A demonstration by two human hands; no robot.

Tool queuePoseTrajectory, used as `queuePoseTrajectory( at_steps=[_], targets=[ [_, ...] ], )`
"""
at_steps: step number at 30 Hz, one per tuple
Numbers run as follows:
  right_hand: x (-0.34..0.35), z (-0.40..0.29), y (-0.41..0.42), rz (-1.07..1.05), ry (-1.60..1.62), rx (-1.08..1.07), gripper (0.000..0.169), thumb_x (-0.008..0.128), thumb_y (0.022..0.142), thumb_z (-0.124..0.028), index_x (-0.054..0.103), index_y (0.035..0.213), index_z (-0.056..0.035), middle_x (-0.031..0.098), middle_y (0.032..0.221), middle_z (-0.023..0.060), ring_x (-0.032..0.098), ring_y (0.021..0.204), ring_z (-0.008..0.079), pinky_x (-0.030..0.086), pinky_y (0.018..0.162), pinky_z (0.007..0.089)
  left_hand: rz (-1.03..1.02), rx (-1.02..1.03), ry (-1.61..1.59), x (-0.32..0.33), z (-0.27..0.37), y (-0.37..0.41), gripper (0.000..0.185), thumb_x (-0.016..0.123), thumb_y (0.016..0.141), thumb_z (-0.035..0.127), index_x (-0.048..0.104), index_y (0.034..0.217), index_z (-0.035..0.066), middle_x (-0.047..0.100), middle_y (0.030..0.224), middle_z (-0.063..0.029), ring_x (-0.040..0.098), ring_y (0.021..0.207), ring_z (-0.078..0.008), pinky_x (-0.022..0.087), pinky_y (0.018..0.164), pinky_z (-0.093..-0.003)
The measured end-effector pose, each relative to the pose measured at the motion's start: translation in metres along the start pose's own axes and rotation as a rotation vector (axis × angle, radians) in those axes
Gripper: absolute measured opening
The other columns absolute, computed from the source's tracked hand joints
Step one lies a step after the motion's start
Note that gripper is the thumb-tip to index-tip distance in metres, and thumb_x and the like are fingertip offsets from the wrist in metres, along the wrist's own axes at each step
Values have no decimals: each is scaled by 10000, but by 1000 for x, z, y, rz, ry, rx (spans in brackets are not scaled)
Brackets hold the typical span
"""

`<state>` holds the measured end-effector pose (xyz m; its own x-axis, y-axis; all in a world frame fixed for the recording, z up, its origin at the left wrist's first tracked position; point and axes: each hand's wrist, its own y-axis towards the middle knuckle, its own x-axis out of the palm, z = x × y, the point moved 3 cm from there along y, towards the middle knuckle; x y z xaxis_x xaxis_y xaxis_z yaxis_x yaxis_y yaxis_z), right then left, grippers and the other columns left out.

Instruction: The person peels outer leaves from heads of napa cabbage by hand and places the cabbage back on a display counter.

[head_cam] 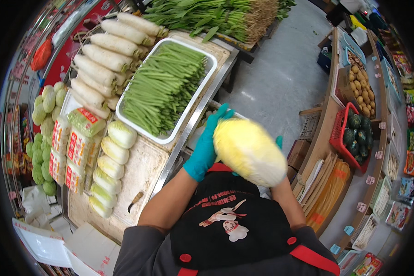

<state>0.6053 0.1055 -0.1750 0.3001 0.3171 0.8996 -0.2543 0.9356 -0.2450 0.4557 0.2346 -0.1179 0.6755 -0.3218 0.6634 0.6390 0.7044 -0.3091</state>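
A large yellow-white napa cabbage (250, 151), blurred by motion, is held in front of my chest. My left hand (207, 145), in a teal glove, presses against its left side with the fingers spread upward. My right hand (279, 141) is mostly hidden behind the cabbage; a teal fingertip shows at its right edge. On the stall to the left lies a row of smaller napa cabbages (111, 167). A small hooked knife with a wooden handle (135, 201) lies on the stained stall top (148, 165) beside them.
A white tray of green beans (165, 89), white radishes (107, 57) and wrapped packages (77, 146) stand on the stall. Leafy greens (210, 17) lie beyond. Right, shelving holds potatoes (362, 89) and a red basket (338, 132) of dark green squashes. The stall's metal edge (193, 126) runs close by my left forearm.
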Motion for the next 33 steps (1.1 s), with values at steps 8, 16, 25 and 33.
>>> queuePoseTrajectory(
  at_steps=[8,16,25,33],
  targets=[
    [-10,33,12,43,-420,89,961,377,789,-816,265,1508,-188,294,1536,129,341,1369,380,267,1094,618,14,-189,-356,4,20,11,510,492,972,438,579,1227,5,626,1179,-132,616,1060,-263,487,962,-401],
    [-1,34,0,0,-544,86,1055,468,726,-834,206,1521,-192,248,1538,193,292,1353,491,251,1057,685,103,-6,53,12,37,12,323,590,933,224,626,1170,8,647,1124,-101,626,1020,-207,493,932,-348],
    [30,63,-3,-314,-416,253,1038,580,740,-724,219,1510,-128,278,1510,216,346,1310,488,268,1078,624,-80,97,300,20,56,0,387,604,933,205,575,1268,14,607,1230,-94,589,1094,-172,457,978,-320],
    [13,53,-36,-23,-701,6,962,674,759,-578,284,1480,-74,380,1462,167,409,1304,355,306,1101,490,-172,306,640,31,55,-5,424,536,940,86,496,1355,15,542,1341,-108,515,1217,-205,403,1041,-334]
  ],
)
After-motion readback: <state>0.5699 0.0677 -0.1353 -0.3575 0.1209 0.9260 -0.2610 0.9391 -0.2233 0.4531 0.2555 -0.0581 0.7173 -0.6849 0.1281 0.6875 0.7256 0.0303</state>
